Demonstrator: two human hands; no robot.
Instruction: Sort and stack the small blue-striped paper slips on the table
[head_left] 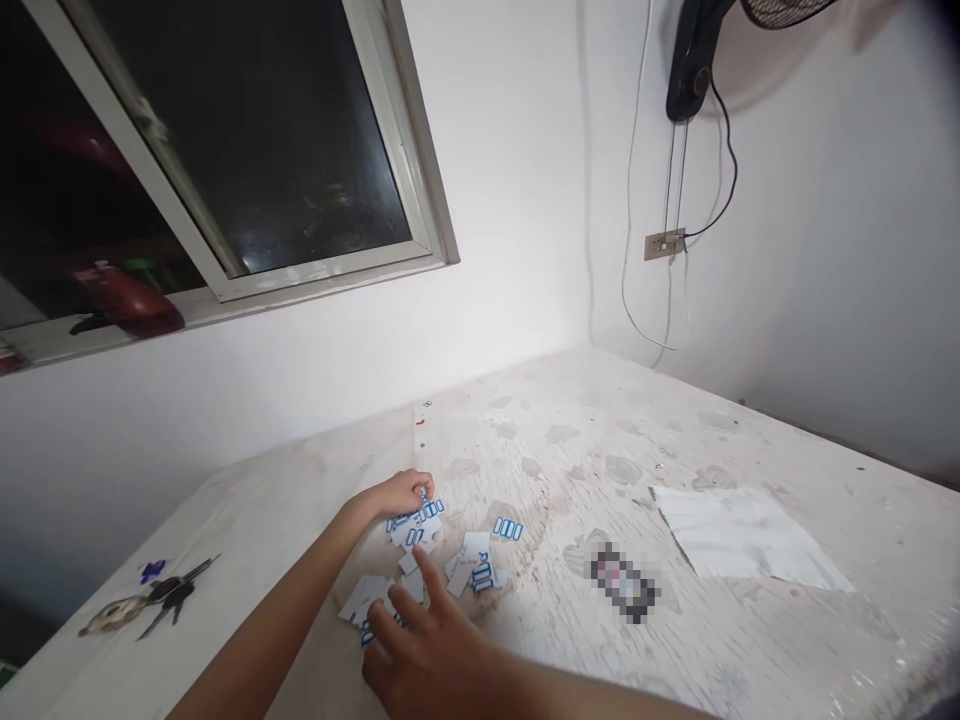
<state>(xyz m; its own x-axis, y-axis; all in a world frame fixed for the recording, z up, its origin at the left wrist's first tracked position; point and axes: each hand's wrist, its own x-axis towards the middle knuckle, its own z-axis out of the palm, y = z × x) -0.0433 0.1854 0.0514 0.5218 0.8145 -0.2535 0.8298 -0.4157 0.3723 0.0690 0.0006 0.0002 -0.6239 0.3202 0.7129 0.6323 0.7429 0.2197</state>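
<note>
A small heap of white paper pieces (366,594) with blue printed bars lies on the table in front of me. At its far side my left hand (401,492) has its fingers curled into a pinch on a small blue-printed paper piece (430,511); the fingertips are partly hidden. My right hand (431,640) reaches over the near side, holding nothing. Its index finger stretches out onto the heap, while the other fingers are bent and partly cover some pieces. Just to the right lies a separate blue-barred piece (508,528).
The worn, pale table (540,620) meets the wall at the back. Keys (176,592) lie to the left, a blurred-out dark object (622,583) to the right, and a white sheet (750,537) beyond it. A wall fan (690,70) hangs above a socket (664,243).
</note>
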